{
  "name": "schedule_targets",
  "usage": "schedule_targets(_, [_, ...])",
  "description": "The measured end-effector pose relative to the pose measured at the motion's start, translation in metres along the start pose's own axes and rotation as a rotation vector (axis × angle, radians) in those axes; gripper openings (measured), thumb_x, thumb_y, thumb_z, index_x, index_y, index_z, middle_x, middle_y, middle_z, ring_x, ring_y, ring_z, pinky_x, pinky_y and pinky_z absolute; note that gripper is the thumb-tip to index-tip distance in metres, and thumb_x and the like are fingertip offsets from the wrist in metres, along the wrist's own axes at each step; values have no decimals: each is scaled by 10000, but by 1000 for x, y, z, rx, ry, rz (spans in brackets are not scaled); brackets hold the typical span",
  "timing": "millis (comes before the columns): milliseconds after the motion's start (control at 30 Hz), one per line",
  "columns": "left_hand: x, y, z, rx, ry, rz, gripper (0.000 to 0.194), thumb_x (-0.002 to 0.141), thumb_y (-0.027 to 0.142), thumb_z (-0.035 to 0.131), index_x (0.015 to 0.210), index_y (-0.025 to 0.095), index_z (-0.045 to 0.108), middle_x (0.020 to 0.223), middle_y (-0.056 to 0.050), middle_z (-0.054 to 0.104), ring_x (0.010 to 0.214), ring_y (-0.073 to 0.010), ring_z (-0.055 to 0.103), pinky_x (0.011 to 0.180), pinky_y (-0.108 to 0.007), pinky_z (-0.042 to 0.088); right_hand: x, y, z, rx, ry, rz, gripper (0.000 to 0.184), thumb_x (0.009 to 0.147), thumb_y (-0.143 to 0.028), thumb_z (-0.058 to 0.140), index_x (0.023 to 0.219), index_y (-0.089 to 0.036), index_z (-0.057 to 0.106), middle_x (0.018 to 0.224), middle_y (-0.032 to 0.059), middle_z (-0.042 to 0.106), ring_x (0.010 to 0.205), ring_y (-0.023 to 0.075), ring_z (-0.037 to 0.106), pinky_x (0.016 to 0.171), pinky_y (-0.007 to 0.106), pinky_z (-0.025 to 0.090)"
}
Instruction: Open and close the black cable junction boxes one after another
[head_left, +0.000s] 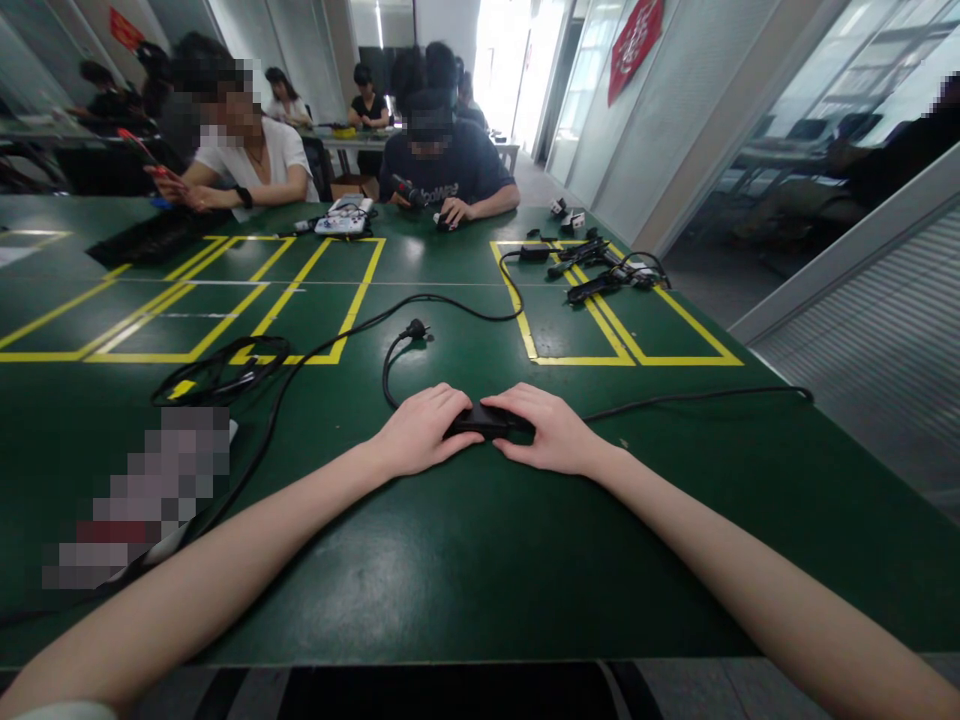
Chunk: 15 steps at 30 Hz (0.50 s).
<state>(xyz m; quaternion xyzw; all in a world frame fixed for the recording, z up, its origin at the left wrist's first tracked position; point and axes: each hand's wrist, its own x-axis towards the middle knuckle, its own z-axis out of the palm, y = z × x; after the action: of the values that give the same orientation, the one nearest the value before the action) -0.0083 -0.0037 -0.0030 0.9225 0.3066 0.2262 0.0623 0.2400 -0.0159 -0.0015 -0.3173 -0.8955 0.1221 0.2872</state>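
Note:
A black power adapter (489,421) lies on the green table (450,560) in front of me, held at both ends. My left hand (426,430) is closed round its left end, thumb and fingers along the sides. Round the right end, my right hand (546,430) curls in the same way. From behind my left hand a short black cord bends up to a plug (414,329) lying on the table. Another black cable (697,397) runs from beyond my right hand to the table's right edge. My palms hide the adapter's ends.
A blurred-out power strip or similar long item (142,500) lies left, beside a coiled black cable (225,370). Yellow tape marks (581,361) outline areas. Black adapters and cords (600,270) are piled back right. Two people sit opposite, one handling a small black object (444,221).

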Motion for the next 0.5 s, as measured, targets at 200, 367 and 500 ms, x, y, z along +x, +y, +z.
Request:
schedule_targets(200, [0,3,-3,-16,9,20,324,1032,474,543,1119,165,577,1022,-98,682,948,-245,648,832,-370,547,0,-2,3,-135,-34,-14,436,841,-185,646,1276,-159,634,1073,129,717,948,273,672,826,414,577])
schedule_targets(367, [1,4,-3,-11,-16,8,395,949,483,659,1171,166,579,1041,-96,691,952,-251,659,835,-374,558,-2,3,6,-203,-71,-40,365,908,-188,600,1270,-151,625,1070,138,725,949,277,679,815,409,566])
schedule_targets(500, [1,2,-2,25,-33,4,272,994,359,593,1188,169,594,1034,-91,713,937,-238,670,832,-366,558,-1,1,5,-189,-84,-23,315,955,-232,580,1260,-174,636,1069,126,736,950,265,690,825,393,560])
